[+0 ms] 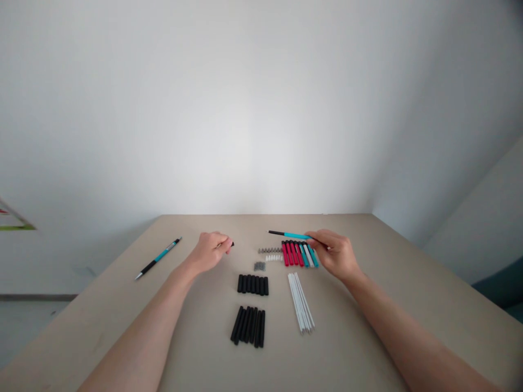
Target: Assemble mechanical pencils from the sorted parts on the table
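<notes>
My right hand [333, 251] pinches a blue pen barrel [297, 236] with a black front section, held level above the table and pointing left. A thin tip shows at its black end. To the left, my left hand [211, 250] is closed around a small dark piece [232, 244]; only its end sticks out, so its kind cannot be told. Under the right hand lies a row of red, blue and white pen barrels [293, 254]. Between the hands are rows of small metal tips [269, 250], white plastic pieces [273, 258] and springs [259, 266].
An assembled blue and black pen [158, 258] lies at the left of the beige table [196, 337]. Several short black tubes [253, 285] and longer black tubes [248, 326] are lined up in front. White refills [301, 302] lie right of them. A wall rises behind.
</notes>
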A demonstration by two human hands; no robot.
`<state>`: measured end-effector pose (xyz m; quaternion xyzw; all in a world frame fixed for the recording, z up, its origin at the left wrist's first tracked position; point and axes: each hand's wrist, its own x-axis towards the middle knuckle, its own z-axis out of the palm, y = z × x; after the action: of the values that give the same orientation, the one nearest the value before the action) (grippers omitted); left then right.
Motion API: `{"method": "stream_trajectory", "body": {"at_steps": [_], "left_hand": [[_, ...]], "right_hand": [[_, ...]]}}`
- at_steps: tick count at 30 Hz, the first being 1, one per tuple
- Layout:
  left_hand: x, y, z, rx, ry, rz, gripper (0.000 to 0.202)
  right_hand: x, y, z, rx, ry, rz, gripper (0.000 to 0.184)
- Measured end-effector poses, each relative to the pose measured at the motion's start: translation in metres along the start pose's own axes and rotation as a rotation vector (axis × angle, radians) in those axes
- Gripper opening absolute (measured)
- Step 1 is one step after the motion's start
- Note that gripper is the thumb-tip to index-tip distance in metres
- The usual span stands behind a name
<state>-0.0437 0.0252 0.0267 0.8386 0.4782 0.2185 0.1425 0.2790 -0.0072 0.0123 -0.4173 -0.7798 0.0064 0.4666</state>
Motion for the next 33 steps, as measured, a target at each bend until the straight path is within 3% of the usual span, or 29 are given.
{"method": "stream_trajectory", "body": {"at_steps": [7,11,19,33], "left_hand": [[-0.004,0.004,0.005,-0.006,-0.103,0.018,0.023],[-0.006,0.002,0.008,-0.097,-0.215,0.022,0.023],[-0.013,0.007,0.004,-0.134,-0.408,-0.128,0.016],[-0.015,0.007,-0.003,-0.213,-0.515,-0.198,0.015]], "right_hand": [[0.002,-0.014,0.013,0.066,-0.077,0.028,0.026],[0.001,-0.014,0.015,0.056,-0.082,0.031,0.026],[-0.001,-0.011,0.016,0.054,-0.083,0.053,0.023],[0.0,-0.012,0.02,0.057,-0.08,0.048,0.024]]}}
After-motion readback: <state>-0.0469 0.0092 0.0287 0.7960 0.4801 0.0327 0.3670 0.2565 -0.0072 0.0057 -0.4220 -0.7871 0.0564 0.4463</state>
